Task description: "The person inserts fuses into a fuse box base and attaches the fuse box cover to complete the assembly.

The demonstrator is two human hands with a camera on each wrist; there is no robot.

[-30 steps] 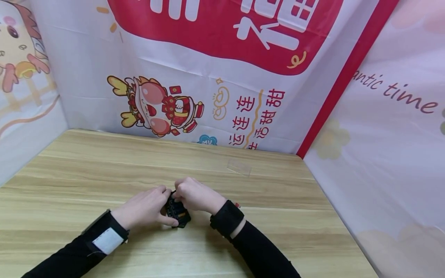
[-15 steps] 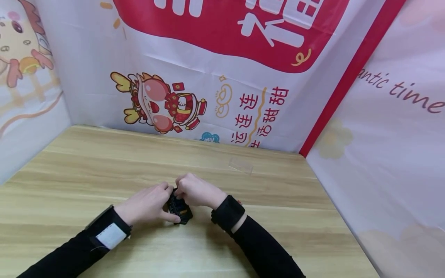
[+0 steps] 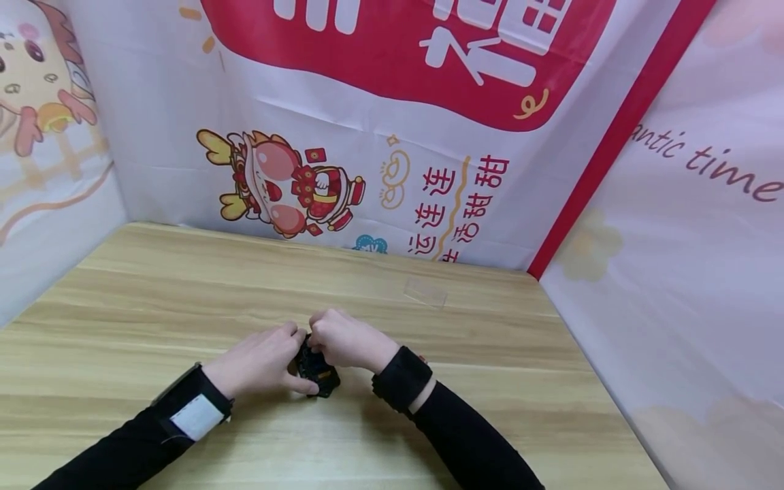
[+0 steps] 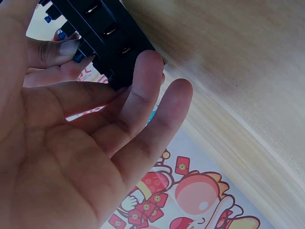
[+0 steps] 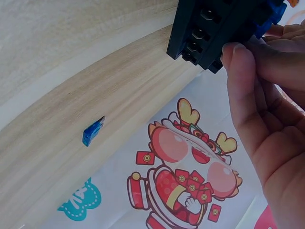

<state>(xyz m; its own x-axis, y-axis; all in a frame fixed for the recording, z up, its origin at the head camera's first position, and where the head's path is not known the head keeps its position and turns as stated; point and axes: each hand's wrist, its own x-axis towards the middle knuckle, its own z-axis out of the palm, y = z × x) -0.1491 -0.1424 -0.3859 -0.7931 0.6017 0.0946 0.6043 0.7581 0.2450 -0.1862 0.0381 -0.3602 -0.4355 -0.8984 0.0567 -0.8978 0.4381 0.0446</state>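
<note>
A black blocky piece with slotted sides, blue bits and a small orange patch is held low over the wooden table or on it; I cannot tell which. My left hand grips it from the left, thumb at its near end and fingertips at its far end. In the left wrist view, two fingers of that hand extend past the dark block. Curled over the far end, my right hand pinches at the block near a blue part. Whatever lies between those fingertips is hidden.
The wooden table runs back to a printed cloth wall. Flat on it at the back right lies a clear strip. In the right wrist view, a shiny blue shape shows on the table near the wall.
The head view has shifted slightly. Both hands keep their hold on the black block in almost the same place, with only tiny finger movement visible.
</note>
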